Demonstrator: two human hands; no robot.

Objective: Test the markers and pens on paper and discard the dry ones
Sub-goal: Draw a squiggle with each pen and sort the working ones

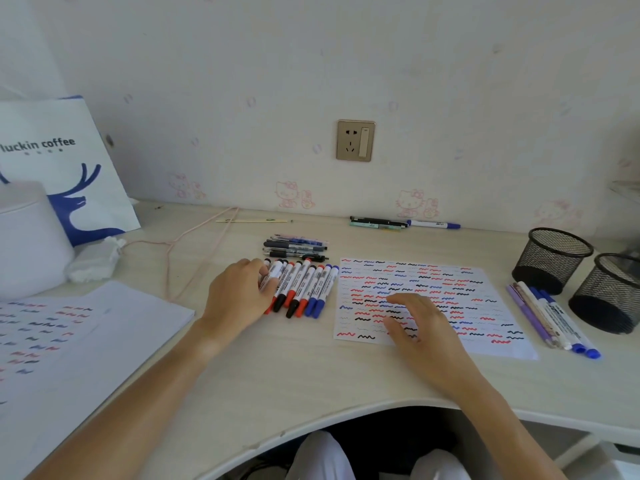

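Landmark for all positions: the test sheet [429,306], a white page lying flat on the desk [311,368] and covered with red, blue and black squiggles.

Left hand [239,299]: rests on the near end of the marker row [299,289], which lies just left of the sheet. Its fingers curl over the leftmost markers and touch them; whether one marker is actually pinched cannot be told, as the hand hides the contact.

Right hand [419,327]: lies on the sheet's lower left part, fingers spread and relaxed, holding nothing, apparently steadying the page.

Other stock: a bundle of pens [294,247] sits behind the marker row, up and left of the sheet. A few more pens [405,223] lie beyond the sheet against the wall. A set of tested pens [554,317] lies just right of the sheet, beside two mesh pen cups [554,258].

Assessment: the step in hand appears to be selection of the next marker for testing. The next move calls for isolating one marker from the tight row without scattering its neighbours, uncapping it, and finding a bare patch on an already crowded sheet.
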